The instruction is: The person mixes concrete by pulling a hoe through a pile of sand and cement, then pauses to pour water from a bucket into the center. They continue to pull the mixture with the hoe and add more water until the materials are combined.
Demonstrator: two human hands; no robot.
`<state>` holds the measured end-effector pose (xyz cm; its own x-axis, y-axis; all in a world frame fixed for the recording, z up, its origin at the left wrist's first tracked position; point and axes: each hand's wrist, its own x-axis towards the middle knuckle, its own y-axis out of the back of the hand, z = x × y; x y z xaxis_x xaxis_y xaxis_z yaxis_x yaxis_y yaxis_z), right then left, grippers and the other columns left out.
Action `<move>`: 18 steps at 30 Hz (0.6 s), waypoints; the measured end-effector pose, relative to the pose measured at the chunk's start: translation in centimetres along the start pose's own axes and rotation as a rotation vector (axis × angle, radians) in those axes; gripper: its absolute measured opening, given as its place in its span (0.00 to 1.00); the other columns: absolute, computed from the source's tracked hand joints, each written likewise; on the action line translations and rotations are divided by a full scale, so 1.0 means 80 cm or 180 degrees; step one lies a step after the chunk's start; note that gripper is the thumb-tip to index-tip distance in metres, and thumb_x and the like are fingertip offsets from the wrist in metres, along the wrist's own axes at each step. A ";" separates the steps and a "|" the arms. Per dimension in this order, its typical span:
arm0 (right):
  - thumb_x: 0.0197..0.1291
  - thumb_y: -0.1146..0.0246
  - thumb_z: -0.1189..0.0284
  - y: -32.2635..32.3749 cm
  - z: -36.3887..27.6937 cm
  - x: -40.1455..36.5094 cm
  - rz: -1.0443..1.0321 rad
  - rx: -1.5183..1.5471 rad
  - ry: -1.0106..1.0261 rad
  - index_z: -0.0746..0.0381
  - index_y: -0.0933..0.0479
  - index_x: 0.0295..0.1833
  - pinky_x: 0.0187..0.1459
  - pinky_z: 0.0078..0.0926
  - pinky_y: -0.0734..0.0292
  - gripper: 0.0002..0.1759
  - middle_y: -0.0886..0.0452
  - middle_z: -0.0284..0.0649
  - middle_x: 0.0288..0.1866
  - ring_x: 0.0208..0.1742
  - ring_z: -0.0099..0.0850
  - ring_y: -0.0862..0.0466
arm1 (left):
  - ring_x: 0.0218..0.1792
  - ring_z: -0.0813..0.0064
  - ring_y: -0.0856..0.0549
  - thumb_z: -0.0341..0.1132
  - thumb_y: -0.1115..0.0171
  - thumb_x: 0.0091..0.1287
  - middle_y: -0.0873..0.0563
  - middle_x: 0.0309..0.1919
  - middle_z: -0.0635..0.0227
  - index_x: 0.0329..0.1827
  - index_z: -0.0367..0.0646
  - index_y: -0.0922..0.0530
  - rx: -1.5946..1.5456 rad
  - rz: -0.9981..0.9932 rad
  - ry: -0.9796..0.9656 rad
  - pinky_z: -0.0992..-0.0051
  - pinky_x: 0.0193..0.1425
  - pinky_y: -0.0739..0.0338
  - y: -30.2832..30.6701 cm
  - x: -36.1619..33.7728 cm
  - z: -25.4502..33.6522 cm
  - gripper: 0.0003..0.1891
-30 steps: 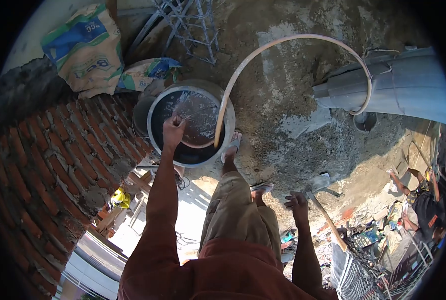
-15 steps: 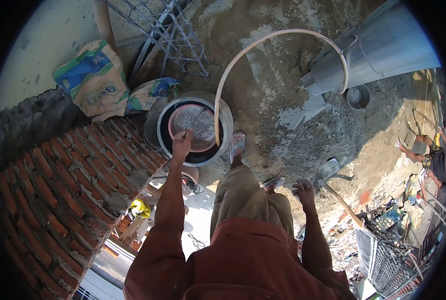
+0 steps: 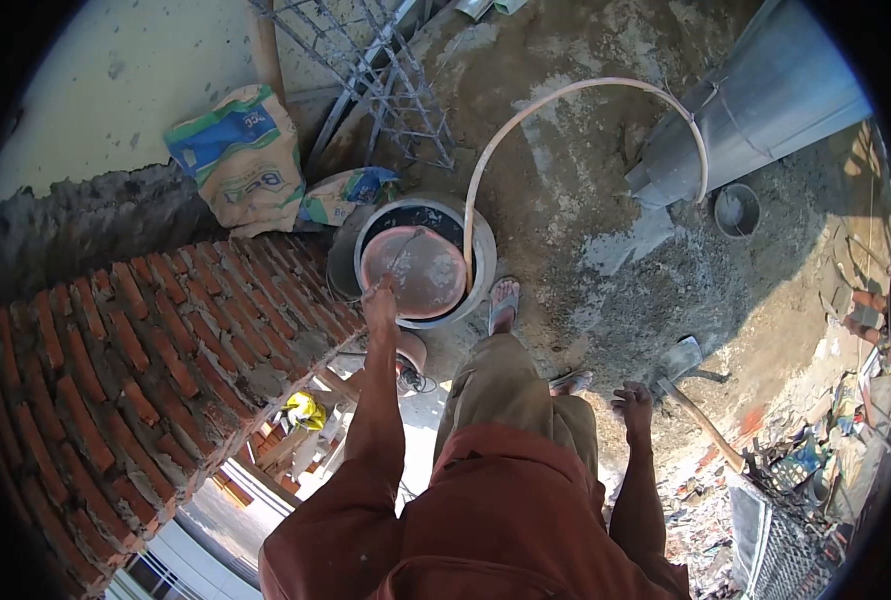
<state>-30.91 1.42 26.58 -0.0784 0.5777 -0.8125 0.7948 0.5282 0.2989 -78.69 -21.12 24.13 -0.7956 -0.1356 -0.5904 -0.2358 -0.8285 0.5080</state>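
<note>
With left grip clasping handle of pink bucket, now lifted higher inside tub at eleven o'clock, apparently filled; with right grip half-open, seemingly empty.

Ground: rough, grey, partly sunlit; on it: round tub; bucket; long-handled tool

Pink bucket (hose pale tan)

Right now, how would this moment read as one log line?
left hand: gripping handle of pink bucket | bucket: inside round drum | right hand: fingers loosely bent, nothing visible held | hose: end in drum
</note>
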 end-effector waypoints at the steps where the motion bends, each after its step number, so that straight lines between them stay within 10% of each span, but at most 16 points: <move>1: 0.67 0.49 0.74 0.007 0.008 -0.003 -0.0011 0.0011 0.0043 0.62 0.28 0.52 0.30 0.21 0.23 0.11 0.18 0.45 0.39 0.30 0.28 0.17 | 0.26 0.77 0.31 0.46 0.38 0.65 0.30 0.20 0.77 0.26 0.42 0.22 -0.0413 -0.0001 0.0124 0.71 0.35 0.35 0.000 -0.004 0.002 0.17; 11: 0.67 0.46 0.73 0.013 0.042 -0.012 0.0276 0.0177 0.0293 0.64 0.27 0.49 0.30 0.21 0.22 0.09 0.17 0.42 0.37 0.29 0.25 0.18 | 0.23 0.81 0.29 0.41 0.45 0.71 0.28 0.24 0.75 0.33 0.41 0.25 -0.0625 -0.0590 -0.0242 0.74 0.23 0.35 0.028 -0.125 0.095 0.13; 13: 0.56 0.42 0.70 0.000 0.079 0.011 0.0600 -0.0454 0.1136 0.64 0.22 0.45 0.38 0.39 0.24 0.12 0.18 0.48 0.31 0.34 0.39 0.16 | 0.29 0.73 0.21 0.43 0.47 0.72 0.21 0.37 0.63 0.47 0.29 0.23 -0.0356 -0.0678 -0.0464 0.70 0.31 0.26 0.036 -0.133 0.104 0.20; 15: 0.58 0.41 0.67 -0.019 0.051 -0.005 0.0588 -0.0517 0.0876 0.64 0.23 0.46 0.39 0.38 0.24 0.14 0.18 0.46 0.32 0.35 0.39 0.16 | 0.24 0.77 0.32 0.45 0.48 0.72 0.30 0.23 0.73 0.25 0.42 0.29 -0.0583 -0.0455 -0.0778 0.69 0.27 0.39 0.019 -0.200 0.140 0.19; 18: 0.63 0.42 0.62 -0.040 -0.010 -0.042 0.0345 -0.0217 0.1257 0.63 0.23 0.47 0.37 0.35 0.23 0.16 0.18 0.44 0.34 0.32 0.35 0.16 | 0.21 0.80 0.41 0.45 0.45 0.71 0.40 0.19 0.77 0.21 0.48 0.37 -0.0184 -0.0520 -0.1055 0.71 0.26 0.43 0.016 -0.278 0.159 0.20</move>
<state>-33.68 -1.71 28.72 -0.2318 0.8195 -0.5240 0.7705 0.4835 0.4153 -68.40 -12.24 45.87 -0.8898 0.1764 -0.4209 -0.3502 -0.8553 0.3819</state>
